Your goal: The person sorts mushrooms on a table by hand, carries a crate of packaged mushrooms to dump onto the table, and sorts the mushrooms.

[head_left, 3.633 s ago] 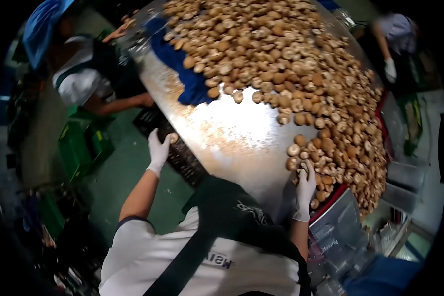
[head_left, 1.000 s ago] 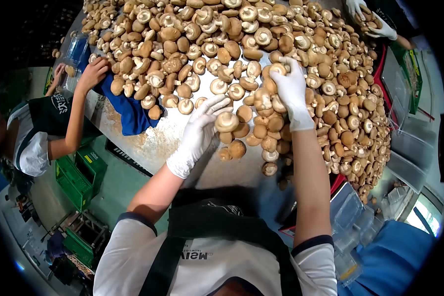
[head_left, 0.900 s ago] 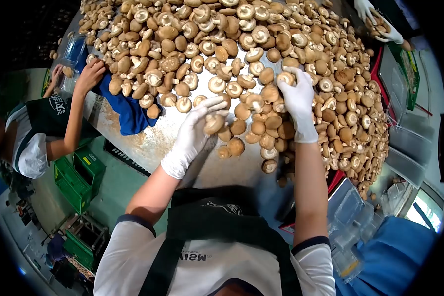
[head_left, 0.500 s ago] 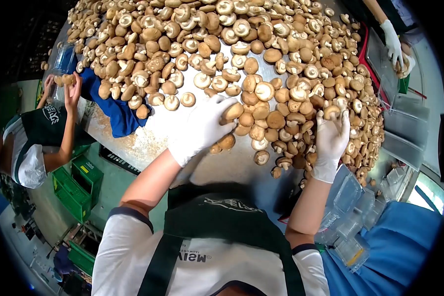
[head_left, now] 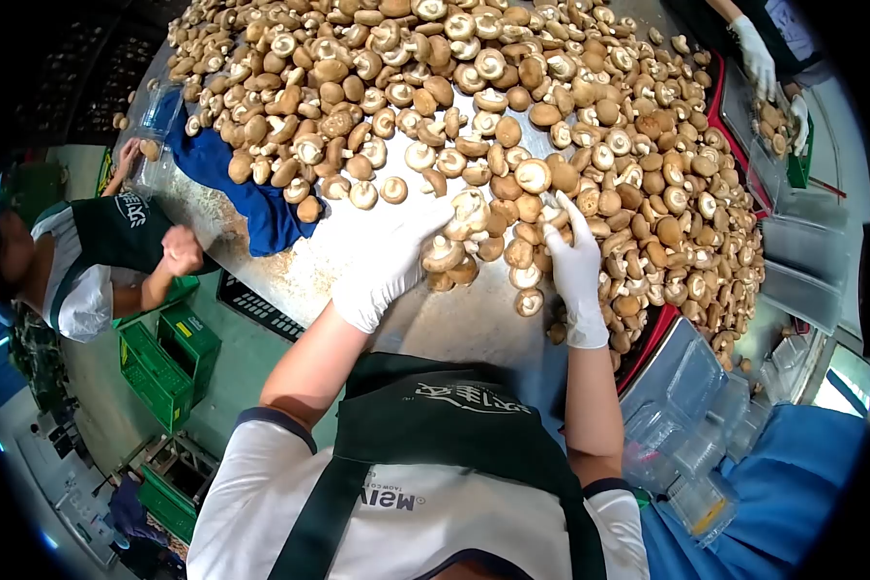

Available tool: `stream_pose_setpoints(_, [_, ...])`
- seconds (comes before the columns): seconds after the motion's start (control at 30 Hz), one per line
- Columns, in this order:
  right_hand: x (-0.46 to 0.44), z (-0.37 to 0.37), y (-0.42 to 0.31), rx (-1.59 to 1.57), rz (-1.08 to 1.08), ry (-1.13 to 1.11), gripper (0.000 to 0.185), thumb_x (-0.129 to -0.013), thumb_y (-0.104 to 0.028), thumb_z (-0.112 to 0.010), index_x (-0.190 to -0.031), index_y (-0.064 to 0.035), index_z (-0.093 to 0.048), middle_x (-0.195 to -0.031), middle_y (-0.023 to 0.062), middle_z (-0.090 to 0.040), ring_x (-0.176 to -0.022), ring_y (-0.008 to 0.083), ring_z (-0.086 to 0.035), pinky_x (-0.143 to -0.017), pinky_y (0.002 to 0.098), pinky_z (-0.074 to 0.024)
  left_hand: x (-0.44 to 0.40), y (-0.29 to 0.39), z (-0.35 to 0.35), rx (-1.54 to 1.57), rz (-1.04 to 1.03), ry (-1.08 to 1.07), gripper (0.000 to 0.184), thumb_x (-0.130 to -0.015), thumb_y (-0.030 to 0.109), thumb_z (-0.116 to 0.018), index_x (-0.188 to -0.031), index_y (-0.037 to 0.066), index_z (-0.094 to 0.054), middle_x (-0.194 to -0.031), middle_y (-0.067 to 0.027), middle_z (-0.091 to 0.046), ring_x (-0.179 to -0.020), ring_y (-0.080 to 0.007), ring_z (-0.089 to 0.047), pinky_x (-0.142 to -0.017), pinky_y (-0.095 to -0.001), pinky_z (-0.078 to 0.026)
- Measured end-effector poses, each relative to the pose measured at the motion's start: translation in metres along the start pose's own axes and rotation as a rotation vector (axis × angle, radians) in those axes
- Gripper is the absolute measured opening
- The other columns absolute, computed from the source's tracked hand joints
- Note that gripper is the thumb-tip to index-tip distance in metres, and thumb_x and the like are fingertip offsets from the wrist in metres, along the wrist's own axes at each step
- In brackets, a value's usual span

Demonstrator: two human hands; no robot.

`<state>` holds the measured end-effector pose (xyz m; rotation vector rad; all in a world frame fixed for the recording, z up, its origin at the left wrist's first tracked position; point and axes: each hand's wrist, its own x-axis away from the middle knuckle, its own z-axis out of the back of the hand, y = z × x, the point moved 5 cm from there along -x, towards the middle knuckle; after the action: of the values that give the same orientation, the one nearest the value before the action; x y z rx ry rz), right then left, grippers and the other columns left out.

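My left hand (head_left: 391, 261), in a white glove, is closed around a small cluster of shiitake mushrooms (head_left: 469, 215); pale stems and gills show. A mushroom with its stem up (head_left: 442, 253) sits against its fingers, and brown caps lie just below. My right hand (head_left: 577, 275), also gloved, is at the near edge of the pile. Its thumb and fingers curve around a mushroom (head_left: 550, 205), which they partly hide. Loose mushrooms (head_left: 525, 275) lie between my hands on the metal table (head_left: 435, 324).
A large heap of shiitake (head_left: 358, 68) spreads across the table. Blue cloth (head_left: 237, 193) lies at left, near a co-worker (head_left: 97, 251) and green crates (head_left: 169, 362). Clear plastic trays (head_left: 681, 416) stand at right. Another person's gloved hand (head_left: 756, 60) is at upper right.
My right hand has moved left from the pile toward my left hand. My left hand has turned, and more mushrooms show at its fingers. The left co-worker's hands have moved apart.
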<state>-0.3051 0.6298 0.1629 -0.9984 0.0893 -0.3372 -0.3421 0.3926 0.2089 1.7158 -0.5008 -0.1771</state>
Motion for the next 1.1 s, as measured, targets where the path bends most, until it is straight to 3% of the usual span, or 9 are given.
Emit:
stream_pose_setpoints(0.2, [0.031, 0.012, -0.003, 0.048, 0.079, -0.041, 0.054, -0.084, -0.003, -0.057, -0.138, -0.0025, -0.051, -0.133, 0.0156, -0.057, -0.124, 0.0275, -0.054, -0.105, 0.0341, -0.0403, 0.020, -0.010, -0.013, 0.401, 0.262, -0.130, 0.050, -0.096, 0.019, -0.056, -0.141, -0.001, -0.046, -0.136, -0.0142, -0.052, -0.120, -0.0188, -0.054, -0.104, -0.0293, -0.041])
stream_pose_setpoints(0.3, [0.041, 0.018, -0.009, -0.021, 0.002, 0.040, 0.052, -0.085, -0.003, -0.057, -0.137, -0.0013, -0.052, -0.133, 0.0167, -0.057, -0.125, 0.0276, -0.053, -0.106, 0.0342, -0.0396, 0.053, -0.007, 0.000, 0.483, 0.324, -0.188, 0.053, -0.095, 0.021, -0.057, -0.142, -0.001, -0.045, -0.135, -0.0138, -0.054, -0.120, -0.0189, -0.054, -0.103, -0.0297, -0.042])
stream_pose_setpoints(0.47, [0.055, 0.032, -0.002, -0.140, -0.102, 0.104, 0.048, -0.087, -0.001, -0.055, -0.134, 0.0019, -0.054, -0.134, 0.0146, -0.057, -0.125, 0.0252, -0.053, -0.107, 0.0346, -0.0394, 0.163, -0.021, 0.110, -0.144, 0.609, -0.051, 0.043, -0.094, 0.021, -0.062, -0.132, 0.001, -0.058, -0.107, -0.0024, -0.065, -0.087, -0.0073, -0.058, -0.075, -0.0204, -0.046])
stream_pose_setpoints(0.57, [0.058, 0.023, -0.004, -0.135, -0.056, 0.096, 0.046, -0.087, -0.001, -0.055, -0.133, 0.0006, -0.055, -0.133, 0.0149, -0.057, -0.124, 0.0251, -0.053, -0.106, 0.0342, -0.0403, 0.213, -0.010, 0.145, -0.604, 1.106, -0.043, 0.048, -0.092, 0.021, -0.064, -0.137, 0.007, -0.054, -0.114, -0.0104, -0.068, -0.098, -0.0162, -0.064, -0.086, -0.0277, -0.050])
stream_pose_setpoints(0.73, [0.049, -0.007, -0.024, 0.165, 0.152, 0.119, 0.052, -0.086, -0.008, -0.061, -0.136, -0.0011, -0.052, -0.141, 0.0209, -0.048, -0.120, 0.0306, -0.057, -0.100, 0.0349, -0.0459, 0.210, -0.030, 0.167, -1.063, 0.717, 0.048, 0.053, -0.089, 0.027, -0.065, -0.136, 0.005, -0.053, -0.114, -0.0168, -0.067, -0.088, -0.0197, -0.067, -0.082, -0.0318, -0.053])
stream_pose_setpoints(0.83, [0.071, -0.007, -0.013, 0.331, 0.017, 0.023, 0.042, -0.085, -0.014, -0.061, -0.126, -0.0048, -0.061, -0.138, 0.0123, -0.053, -0.113, 0.0287, -0.061, -0.098, 0.0370, -0.0474, 0.152, -0.015, 0.115, -0.830, 0.500, 0.108, 0.045, -0.089, 0.025, -0.066, -0.127, 0.003, -0.060, -0.115, -0.0162, -0.067, -0.105, -0.0251, -0.065, -0.091, -0.0355, -0.050])
stream_pose_setpoints(0.9, [0.097, -0.001, 0.004, 0.318, -0.029, 0.015, 0.029, -0.086, -0.016, -0.062, -0.114, -0.0081, -0.066, -0.131, 0.0082, -0.058, -0.110, 0.0284, -0.062, -0.094, 0.0369, -0.0486, 0.108, -0.016, 0.078, -0.808, 0.275, 0.068, 0.038, -0.091, 0.018, -0.064, -0.126, 0.004, -0.061, -0.106, -0.0103, -0.067, -0.078, -0.0127, -0.059, -0.074, -0.0272, -0.049])
stream_pose_setpoints(0.97, [0.118, 0.016, 0.023, 0.221, 0.062, 0.161, 0.024, -0.087, -0.013, -0.063, -0.109, -0.0072, -0.067, -0.123, 0.0097, -0.062, -0.108, 0.0282, -0.062, -0.093, 0.0356, -0.0484, 0.060, -0.017, 0.037, -0.864, 0.134, 0.007, 0.038, -0.091, 0.018, -0.065, -0.127, 0.007, -0.061, -0.105, -0.0111, -0.066, -0.076, -0.0138, -0.059, -0.075, -0.0279, -0.049])
stream_pose_setpoints(1.1, [0.117, 0.054, 0.037, 0.076, -0.070, 0.197, 0.015, -0.090, -0.005, -0.061, -0.102, -0.0004, -0.068, -0.105, 0.0127, -0.068, -0.101, 0.0254, -0.064, -0.089, 0.0321, -0.0486, -0.033, -0.001, -0.047, -0.838, -0.227, -0.046, 0.039, -0.088, 0.020, -0.065, -0.126, 0.012, -0.062, -0.113, -0.0128, -0.063, -0.094, -0.0291, -0.064, -0.081, -0.0358, -0.051])
